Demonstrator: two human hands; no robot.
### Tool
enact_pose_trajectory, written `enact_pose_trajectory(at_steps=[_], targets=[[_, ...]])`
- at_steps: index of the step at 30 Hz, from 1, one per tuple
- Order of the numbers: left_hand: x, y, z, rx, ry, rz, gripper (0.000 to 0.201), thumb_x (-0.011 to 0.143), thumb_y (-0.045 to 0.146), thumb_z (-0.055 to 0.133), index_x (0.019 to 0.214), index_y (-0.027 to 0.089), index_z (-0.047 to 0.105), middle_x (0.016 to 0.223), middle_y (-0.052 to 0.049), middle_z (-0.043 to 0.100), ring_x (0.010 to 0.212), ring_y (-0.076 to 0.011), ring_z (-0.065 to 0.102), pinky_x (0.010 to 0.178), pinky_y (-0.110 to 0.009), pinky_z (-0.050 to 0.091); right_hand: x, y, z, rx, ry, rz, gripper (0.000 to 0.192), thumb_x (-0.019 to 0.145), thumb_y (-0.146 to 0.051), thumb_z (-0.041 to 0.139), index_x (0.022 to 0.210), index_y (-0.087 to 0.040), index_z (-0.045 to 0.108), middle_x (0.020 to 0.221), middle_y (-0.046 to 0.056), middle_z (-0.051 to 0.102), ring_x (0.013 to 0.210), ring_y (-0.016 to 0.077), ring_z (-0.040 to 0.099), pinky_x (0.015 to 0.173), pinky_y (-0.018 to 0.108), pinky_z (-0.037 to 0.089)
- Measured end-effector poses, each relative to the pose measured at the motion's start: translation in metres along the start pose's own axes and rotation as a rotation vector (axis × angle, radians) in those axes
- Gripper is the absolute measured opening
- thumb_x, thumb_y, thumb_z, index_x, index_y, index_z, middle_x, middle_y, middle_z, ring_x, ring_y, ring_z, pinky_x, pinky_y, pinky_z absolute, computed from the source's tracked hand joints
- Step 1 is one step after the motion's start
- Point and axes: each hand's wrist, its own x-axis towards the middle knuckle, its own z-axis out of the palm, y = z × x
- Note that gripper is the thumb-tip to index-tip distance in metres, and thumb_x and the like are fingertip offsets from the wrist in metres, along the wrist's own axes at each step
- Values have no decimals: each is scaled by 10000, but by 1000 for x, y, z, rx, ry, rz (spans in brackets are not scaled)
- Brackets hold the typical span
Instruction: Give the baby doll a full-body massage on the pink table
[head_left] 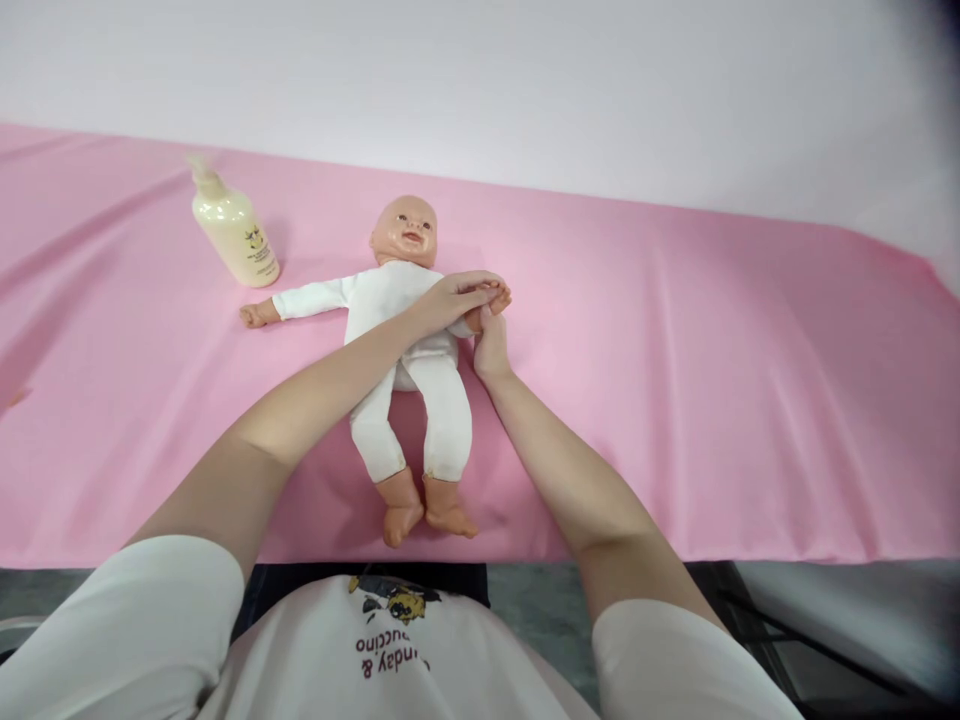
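Observation:
A baby doll [405, 310] in a white suit lies on its back on the pink sheet [675, 380], head away from me, bare feet toward me. Its one arm stretches out to the left; the other arm is covered by my hands. My left hand [457, 298] reaches across the doll's chest and lies over the doll's hand at the right. My right hand [490, 345] comes up from below and grips the same doll arm near its wrist. Both hands touch each other there.
A cream pump bottle [232, 232] stands tilted on the sheet at the back left, beyond the doll's outstretched arm. A white wall runs behind the table. The table's front edge is just in front of my body; a dark frame shows at the lower right.

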Motion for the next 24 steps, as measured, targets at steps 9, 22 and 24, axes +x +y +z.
enact_pose_trajectory(at_steps=[9,22,24], targets=[[0,-5,-1,57,-1,11,239,891,223,601,1077,144,728,1169,-99,728,1129,-219,653,1053,-370,474,-2,-8,2,-16,131,9,594,894,-718,488,1145,-222,697,1192,89,732,1201,254,686,1096,448,541],[-4,5,1,433,34,49,309,908,174,508,1111,185,742,1246,-94,720,1193,-236,642,1099,-397,476,-1,-18,8,-11,155,-46,474,897,-668,535,1032,-237,678,1071,69,753,1043,228,733,1014,429,579],[-3,3,1,433,39,43,305,916,185,509,1114,194,742,1254,-93,715,1214,-245,636,1125,-407,459,0,-21,10,-11,155,-21,470,912,-666,514,1009,-235,676,1056,64,756,1029,218,736,1006,409,581]])
